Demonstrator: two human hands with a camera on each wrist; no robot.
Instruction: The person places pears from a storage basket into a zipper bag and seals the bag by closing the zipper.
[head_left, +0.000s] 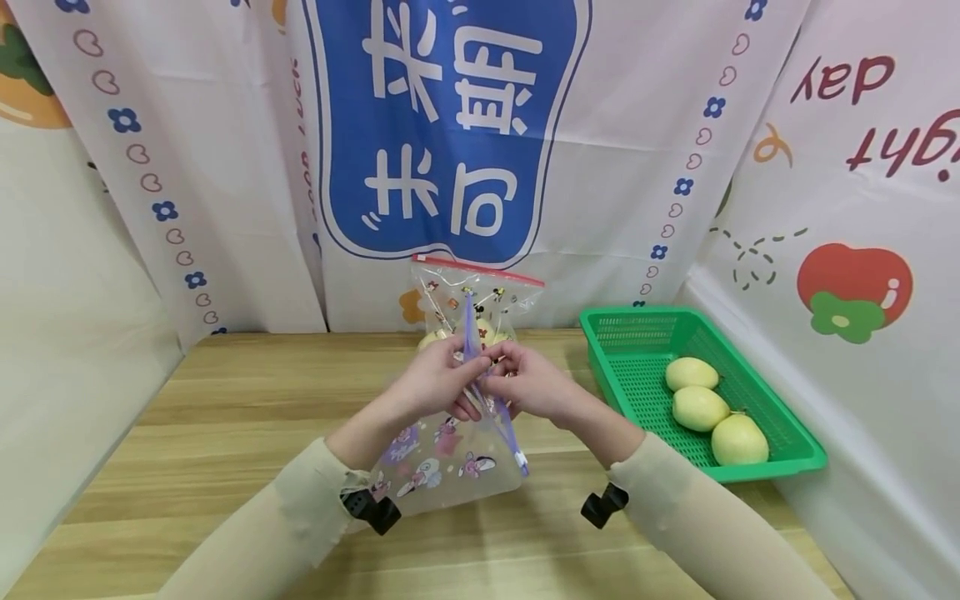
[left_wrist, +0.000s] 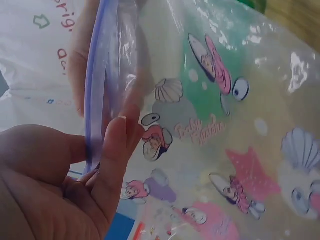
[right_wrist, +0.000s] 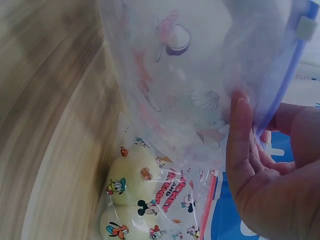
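Observation:
A clear zip bag (head_left: 450, 462) with pink cartoon prints and a purple zip edge is held upright, tilted, above the table. My left hand (head_left: 442, 375) pinches its purple top edge between thumb and fingers. Close beside it, my right hand (head_left: 528, 379) pinches the same edge, nearer the white slider (right_wrist: 306, 28). The bag hangs limp, and no fruit shows in it. Behind my hands a second zip bag (head_left: 525, 290) with a red zip edge stands against the back cloth. Pale yellow round fruits (right_wrist: 132, 177), likely pears, show through its side.
On the right of the table stands a green plastic basket (head_left: 603, 358) holding three pale yellow fruits (head_left: 738, 440). Printed cloth walls (head_left: 615, 167) enclose the wooden table (head_left: 225, 467) at the back and both sides.

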